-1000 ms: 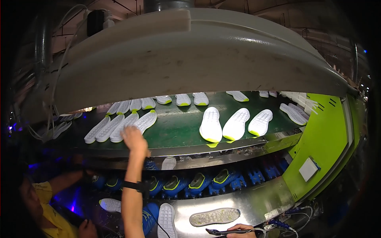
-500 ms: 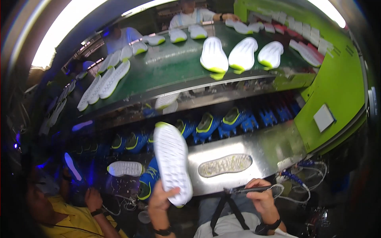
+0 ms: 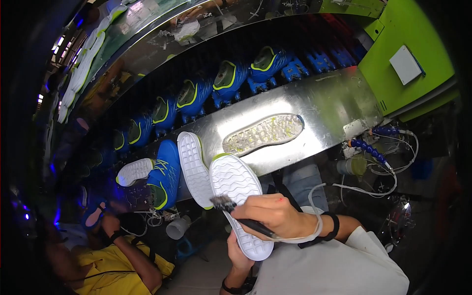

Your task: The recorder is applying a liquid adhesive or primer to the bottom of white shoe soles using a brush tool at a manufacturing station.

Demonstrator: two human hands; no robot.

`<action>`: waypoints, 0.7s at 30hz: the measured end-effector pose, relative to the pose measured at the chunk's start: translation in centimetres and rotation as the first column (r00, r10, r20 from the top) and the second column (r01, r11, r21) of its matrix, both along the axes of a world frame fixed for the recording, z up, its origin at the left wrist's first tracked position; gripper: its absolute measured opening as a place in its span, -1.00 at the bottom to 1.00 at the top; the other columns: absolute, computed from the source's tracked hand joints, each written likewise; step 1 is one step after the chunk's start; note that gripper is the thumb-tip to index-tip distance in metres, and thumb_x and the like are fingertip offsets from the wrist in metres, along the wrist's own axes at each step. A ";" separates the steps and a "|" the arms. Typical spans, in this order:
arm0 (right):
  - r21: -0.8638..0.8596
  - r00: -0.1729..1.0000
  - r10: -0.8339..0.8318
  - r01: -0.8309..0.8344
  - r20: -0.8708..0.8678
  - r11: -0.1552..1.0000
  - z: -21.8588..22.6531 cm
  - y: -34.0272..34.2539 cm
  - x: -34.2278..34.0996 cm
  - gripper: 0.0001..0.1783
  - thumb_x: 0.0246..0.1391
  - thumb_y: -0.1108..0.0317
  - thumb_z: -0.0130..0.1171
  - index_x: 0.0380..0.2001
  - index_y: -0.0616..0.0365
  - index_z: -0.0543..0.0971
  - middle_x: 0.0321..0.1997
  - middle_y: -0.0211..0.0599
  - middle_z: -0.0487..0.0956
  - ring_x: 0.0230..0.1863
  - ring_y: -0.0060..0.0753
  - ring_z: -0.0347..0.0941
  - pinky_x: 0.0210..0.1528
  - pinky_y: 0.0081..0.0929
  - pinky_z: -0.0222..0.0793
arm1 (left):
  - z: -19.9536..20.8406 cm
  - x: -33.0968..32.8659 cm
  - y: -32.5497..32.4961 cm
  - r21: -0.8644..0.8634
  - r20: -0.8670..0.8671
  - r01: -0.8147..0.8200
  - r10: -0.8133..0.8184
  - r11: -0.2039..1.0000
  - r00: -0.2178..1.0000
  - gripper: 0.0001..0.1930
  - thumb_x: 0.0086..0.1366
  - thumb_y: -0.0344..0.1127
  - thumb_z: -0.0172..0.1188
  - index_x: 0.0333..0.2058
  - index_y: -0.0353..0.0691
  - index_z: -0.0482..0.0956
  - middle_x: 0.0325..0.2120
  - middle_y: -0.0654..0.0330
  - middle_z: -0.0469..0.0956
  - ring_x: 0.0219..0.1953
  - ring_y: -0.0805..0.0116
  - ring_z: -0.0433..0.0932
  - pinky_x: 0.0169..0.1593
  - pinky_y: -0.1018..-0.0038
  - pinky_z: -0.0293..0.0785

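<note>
My left hand (image 3: 240, 253) grips a white shoe sole (image 3: 236, 177) with a lime-green tip from below, near its lower end. The sole is tilted up over the bench's near edge. In my right hand (image 3: 273, 214) is a brush (image 3: 224, 202) with a black handle and a pale hose attached. Its dark bristles overlap the sole's left edge in view; whether they touch cannot be told. Just left of the held sole, a second white sole (image 3: 193, 164) lies on the bench edge, beside a blue shoe (image 3: 167, 169) with lime trim.
A worn, glue-stained sole-shaped pad (image 3: 265, 133) lies on the metal bench (image 3: 324, 105). Several blue shoes (image 3: 228, 81) stand in a row behind it. At right are a green panel (image 3: 410, 54) and blue jointed hoses (image 3: 368, 148). A co-worker in yellow (image 3: 118, 265) sits at left.
My view has dipped toward the bench. My right hand has brought the brush left to the held sole. A second white sole now shows beside the blue shoe.
</note>
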State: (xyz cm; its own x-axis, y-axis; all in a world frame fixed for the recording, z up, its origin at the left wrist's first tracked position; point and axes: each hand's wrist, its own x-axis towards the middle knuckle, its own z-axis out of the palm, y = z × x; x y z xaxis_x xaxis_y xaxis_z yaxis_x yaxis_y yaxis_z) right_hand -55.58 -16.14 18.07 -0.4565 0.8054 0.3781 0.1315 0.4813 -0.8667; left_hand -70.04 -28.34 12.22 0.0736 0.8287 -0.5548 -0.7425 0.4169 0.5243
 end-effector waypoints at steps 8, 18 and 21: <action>-0.193 0.983 0.039 -0.073 -0.178 0.978 2.1 -3.9 2.6 -0.70 -0.16 0.62 0.42 -0.26 0.28 0.68 -0.33 -0.14 0.66 -0.32 -0.29 0.65 -0.29 -0.53 0.55 | 3.1 1.7 6.9 0.239 0.444 -0.097 -0.020 0.966 0.896 -0.30 0.48 0.10 -0.47 0.38 -0.32 0.04 0.22 -0.25 0.31 0.08 -0.15 0.48 0.08 0.02 0.50; -0.349 0.956 -0.073 -0.032 -0.283 0.937 3.4 -0.7 6.3 -0.68 -0.10 0.65 0.38 -0.19 0.29 0.67 -0.26 -0.13 0.67 -0.24 -0.25 0.66 -0.19 -0.51 0.54 | 4.5 -0.8 13.0 -0.088 0.500 0.350 -0.262 0.933 0.825 -0.38 0.50 -0.04 -0.31 0.31 -0.45 0.16 0.14 -0.29 0.39 0.03 -0.06 0.57 0.10 0.17 0.55; -0.237 0.918 0.167 -0.263 -0.360 0.935 2.5 -1.8 2.7 -0.68 -0.06 0.62 0.36 -0.16 0.31 0.64 -0.24 -0.12 0.64 -0.25 -0.25 0.64 -0.21 -0.51 0.52 | 3.7 -6.1 15.5 0.068 0.575 0.583 -0.509 0.810 0.640 -0.38 0.48 -0.07 -0.29 0.33 -0.47 0.11 0.11 -0.31 0.43 0.02 -0.11 0.58 0.13 0.12 0.52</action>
